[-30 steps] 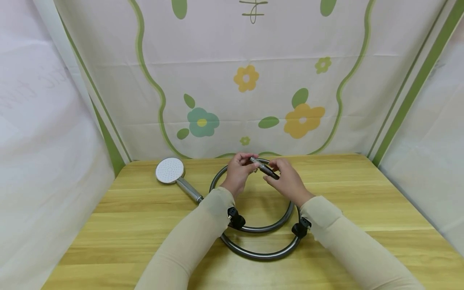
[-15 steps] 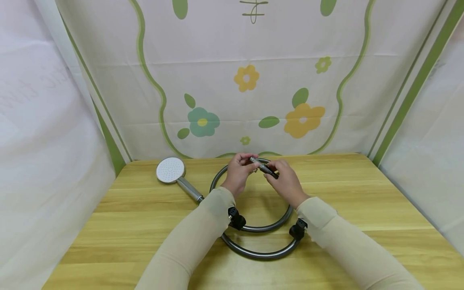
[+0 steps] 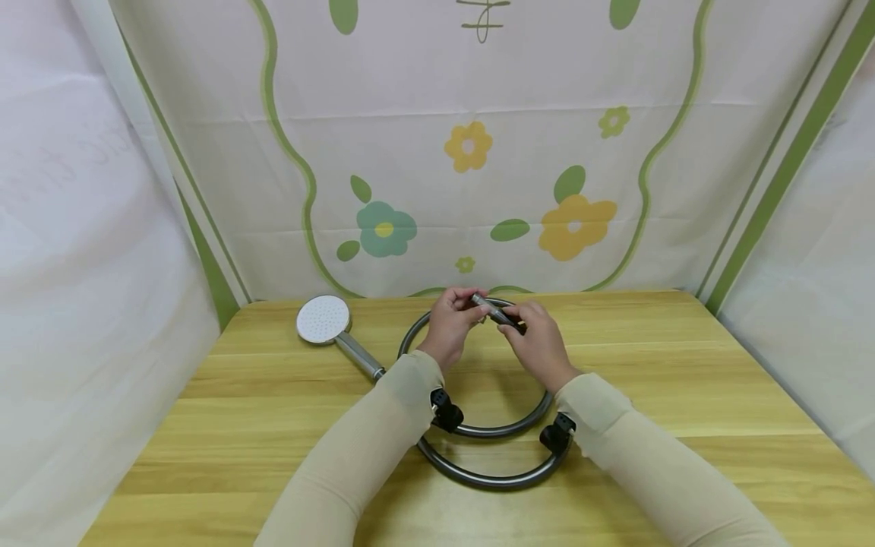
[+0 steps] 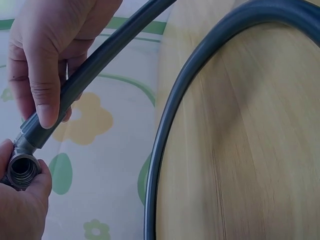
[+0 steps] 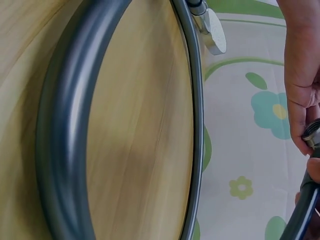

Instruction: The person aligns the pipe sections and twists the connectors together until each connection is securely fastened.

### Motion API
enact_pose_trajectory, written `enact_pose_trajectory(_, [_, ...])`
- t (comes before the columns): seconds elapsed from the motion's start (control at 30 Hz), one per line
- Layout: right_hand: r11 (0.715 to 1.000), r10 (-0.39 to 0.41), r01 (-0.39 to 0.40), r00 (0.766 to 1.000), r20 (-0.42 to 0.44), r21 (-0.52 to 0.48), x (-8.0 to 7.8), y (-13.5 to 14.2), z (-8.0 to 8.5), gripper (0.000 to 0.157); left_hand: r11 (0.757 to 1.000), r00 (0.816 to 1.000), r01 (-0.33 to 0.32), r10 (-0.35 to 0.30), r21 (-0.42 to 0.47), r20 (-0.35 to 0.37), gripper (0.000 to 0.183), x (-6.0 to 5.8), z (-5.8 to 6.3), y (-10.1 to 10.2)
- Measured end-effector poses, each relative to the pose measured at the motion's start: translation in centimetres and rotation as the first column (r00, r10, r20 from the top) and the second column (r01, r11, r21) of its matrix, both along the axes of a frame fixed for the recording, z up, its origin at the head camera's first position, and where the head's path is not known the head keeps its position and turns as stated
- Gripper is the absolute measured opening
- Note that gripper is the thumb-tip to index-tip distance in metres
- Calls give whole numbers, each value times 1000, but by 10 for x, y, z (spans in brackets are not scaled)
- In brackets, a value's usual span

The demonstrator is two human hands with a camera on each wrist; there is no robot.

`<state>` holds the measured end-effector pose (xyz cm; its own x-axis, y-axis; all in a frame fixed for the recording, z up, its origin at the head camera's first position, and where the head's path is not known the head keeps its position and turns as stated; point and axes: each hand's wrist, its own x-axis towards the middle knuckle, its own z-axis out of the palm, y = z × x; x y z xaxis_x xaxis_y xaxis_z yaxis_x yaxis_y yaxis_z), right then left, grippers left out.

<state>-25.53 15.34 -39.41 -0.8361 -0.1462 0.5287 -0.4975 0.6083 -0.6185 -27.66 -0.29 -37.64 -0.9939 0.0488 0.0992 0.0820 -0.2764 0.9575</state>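
Note:
Near the table's back edge my left hand (image 3: 447, 327) pinches a small metal fitting (image 4: 23, 169) with a round, threaded opening. My right hand (image 3: 542, 346) grips the end of a dark grey shower hose (image 4: 92, 65), thumb and fingers around its sleeve, which meets the fitting. In the right wrist view, the fitting (image 5: 313, 134) sits between the two hands, partly cut off by the frame. The rest of the hose (image 3: 502, 482) lies looped on the table beneath my forearms. At its other end is a hand shower (image 3: 323, 320), white spray face up, to the left of my hands.
The wooden table (image 3: 683, 380) ends against a white fabric backdrop (image 3: 424, 91) printed with flowers. White fabric walls stand at the left (image 3: 82, 228) and right (image 3: 820, 304). A small black camera is strapped to each wrist.
My right wrist has shifted slightly left and turned a little, its fingers staying around the hose end. The left hand holds the fitting in nearly the same place.

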Motion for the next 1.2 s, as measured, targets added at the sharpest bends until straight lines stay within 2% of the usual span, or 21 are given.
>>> enact_pose_trajectory(0.5, [999, 46, -46, 999, -3, 4, 2, 1, 1, 23, 1000, 999, 28, -28, 4, -23, 29, 2, -2, -2])
enact_pose_trajectory(1.2, [996, 90, -88, 990, 111, -18, 2, 5, 5, 25, 1000, 1000, 21, -21, 4, -12, 30, 4, 0, -1])
